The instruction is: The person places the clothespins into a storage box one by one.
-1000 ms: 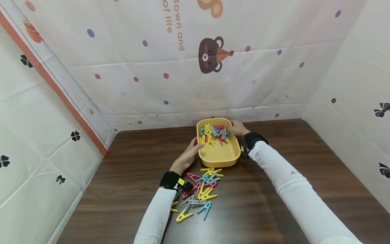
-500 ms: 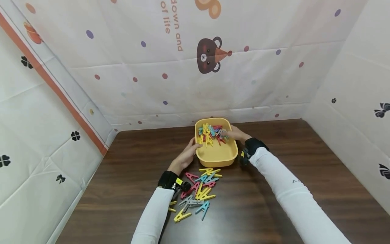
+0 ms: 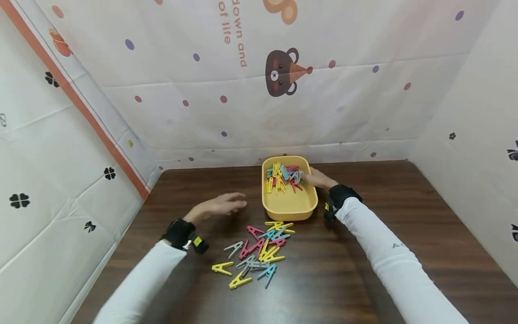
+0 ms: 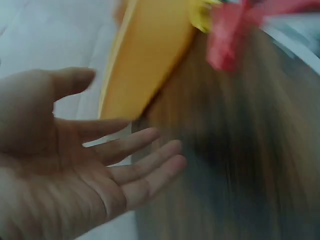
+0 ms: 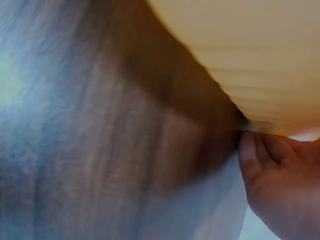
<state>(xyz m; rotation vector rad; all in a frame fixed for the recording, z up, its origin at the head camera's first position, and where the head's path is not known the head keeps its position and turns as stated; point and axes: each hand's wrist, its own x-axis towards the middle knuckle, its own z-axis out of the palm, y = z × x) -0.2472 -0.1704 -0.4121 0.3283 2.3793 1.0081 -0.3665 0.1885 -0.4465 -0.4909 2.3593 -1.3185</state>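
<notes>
A yellow plastic basin [image 3: 289,205] stands at the back of the table, with several coloured clothespins [image 3: 277,183] heaped in its far half. My right hand [image 3: 319,179] grips its right wall, thumb over the rim and fingers outside; in the right wrist view the fingers [image 5: 265,150] press against the basin's side. To the left, apart from the basin, my left hand [image 3: 220,206] is held over the table with nothing in it. Its fingers spread loosely in the left wrist view, palm [image 4: 65,185] showing. In front of the basin lies a loose pile of yellow, red, blue and grey clothespins [image 3: 270,256].
The dark wood table [image 3: 344,270] meets a white printed cloth wall [image 3: 182,121] right behind the basin. More cloth walls rise on the left and right sides. One yellow clothespin [image 3: 222,268] lies at the pile's left edge.
My left hand has let go of the basin's left side and moved left, toward me. The right hand stays on the basin, which has hardly moved.
</notes>
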